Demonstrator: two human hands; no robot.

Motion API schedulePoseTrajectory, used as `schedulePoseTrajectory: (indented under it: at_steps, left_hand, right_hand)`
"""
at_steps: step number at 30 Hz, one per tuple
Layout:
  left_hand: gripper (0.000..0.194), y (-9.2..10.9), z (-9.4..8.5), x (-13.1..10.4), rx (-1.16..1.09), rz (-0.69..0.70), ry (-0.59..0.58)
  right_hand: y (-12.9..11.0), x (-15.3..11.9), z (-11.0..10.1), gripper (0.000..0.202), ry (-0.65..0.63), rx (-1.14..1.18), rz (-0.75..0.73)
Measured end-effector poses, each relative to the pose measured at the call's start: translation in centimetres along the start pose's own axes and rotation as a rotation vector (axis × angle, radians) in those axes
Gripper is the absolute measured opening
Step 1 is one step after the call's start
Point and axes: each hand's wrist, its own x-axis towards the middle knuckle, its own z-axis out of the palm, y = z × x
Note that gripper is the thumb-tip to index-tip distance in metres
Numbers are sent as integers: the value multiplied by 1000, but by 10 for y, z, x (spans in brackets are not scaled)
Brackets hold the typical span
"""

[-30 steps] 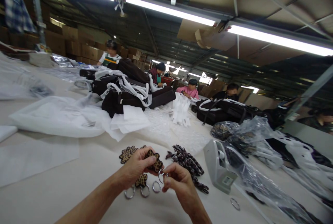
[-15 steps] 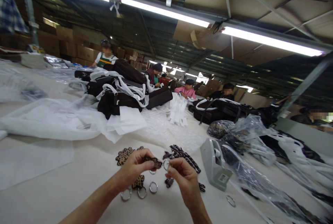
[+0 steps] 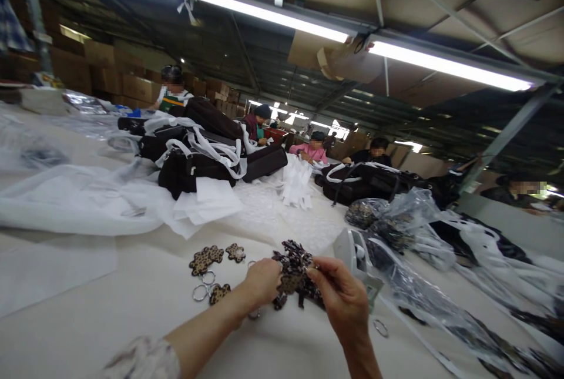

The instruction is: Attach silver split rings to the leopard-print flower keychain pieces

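My left hand (image 3: 263, 282) is closed at the near edge of a pile of dark patterned straps (image 3: 294, 254). A leopard-print piece (image 3: 291, 282) shows just past its fingers. Thumb and forefinger of my right hand (image 3: 339, 285) are pinched at the right side of the pile, on something small that looks like a metal ring. Left of my hands, leopard-print flower shapes (image 3: 207, 259) lie on the table, with a smaller one (image 3: 235, 252) beside them and another (image 3: 219, 293) nearer. Metal rings (image 3: 200, 292) lie next to them.
A white tape dispenser (image 3: 352, 250) stands behind my right hand, with a loose ring (image 3: 380, 328) nearer. Plastic-wrapped items (image 3: 409, 220) spread along the right. Dark bags (image 3: 198, 161) and white sheets (image 3: 211, 200) lie farther back. Several people sit or stand beyond.
Both hands have moved right, my left to the strap pile and my right farther beside it. A leopard-print flower now lies apart behind my left hand. The camera view has shifted slightly.
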Motion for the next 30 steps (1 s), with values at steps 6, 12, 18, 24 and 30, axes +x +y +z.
schedulePoseTrajectory:
  at_steps: [6,12,18,24,30]
  left_hand:
    - [14,4,21,18,166,-53,24]
    - [14,-11,-38,-14,198,-18,-238]
    - [12,-5,-61,-49,411,-69,-98]
    - [17,3,-7,-42,376,-52,24]
    - [11,-9,-23,-39,-116,-20,37]
  right_hand:
    - [9,4,-9,13,34,1,17]
    - [10,5,-12,13,40,33,39]
    - [7,2,-9,14,4,77,66]
    - [5,1,-2,15,-52,155,103]
    - [5,-4,5,16,-195,385,228]
